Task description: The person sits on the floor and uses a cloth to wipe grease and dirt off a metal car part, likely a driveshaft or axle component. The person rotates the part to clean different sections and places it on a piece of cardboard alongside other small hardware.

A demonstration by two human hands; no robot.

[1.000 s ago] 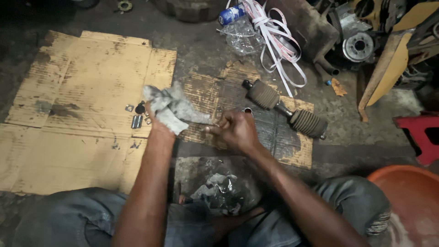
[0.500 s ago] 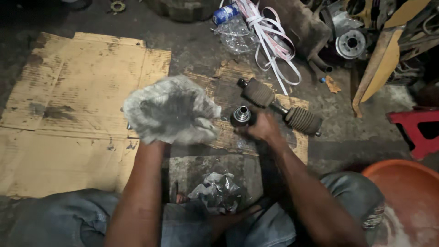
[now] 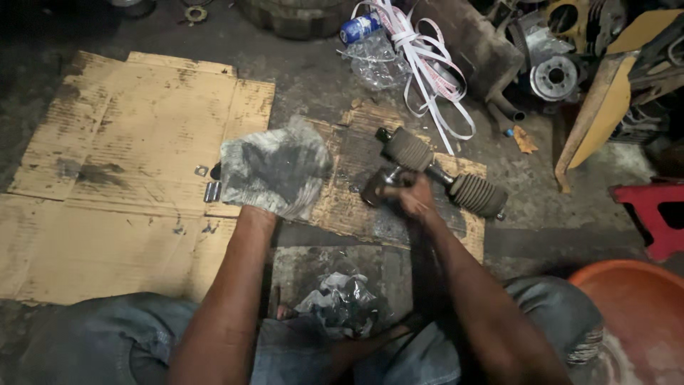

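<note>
- On the floor at the far left lies a large sheet of flattened brown cardboard [image 3: 107,178], stained dark in patches, its flaps spread toward the middle.
- Just beside its right edge sit a few small metal bits [image 3: 211,191], partly hidden by the cloth.
- Above them the left hand [image 3: 267,203] is raised, its grip closed on a grey, grease-smeared rag [image 3: 274,170] that drapes over the hand and hides the fingers.
- Near the bottom centre, between the person's knees in worn blue jeans [image 3: 92,342], lies a crumpled bundle of dark, shiny plastic [image 3: 342,303] on a bare patch of concrete.
- Right of centre, the right hand [image 3: 410,196] has its grip wrapped around a small dark metal joint piece [image 3: 376,187], held over a second, oil-blackened piece of cardboard [image 3: 356,207].
- Touching or just behind that hand lies an axle shaft with two ribbed rubber boots [image 3: 445,175], set slantwise on the same cardboard.
- At the top centre a crushed clear plastic bottle with a blue label [image 3: 367,43] lies by a tangle of white strapping with red edging [image 3: 427,64].
- Farther right stand a round metal hub [image 3: 554,77] and a leaning yellow board [image 3: 605,107].
- At the right edge a red stool [image 3: 655,214] sits above the rim of an orange basin [image 3: 634,314].
</note>
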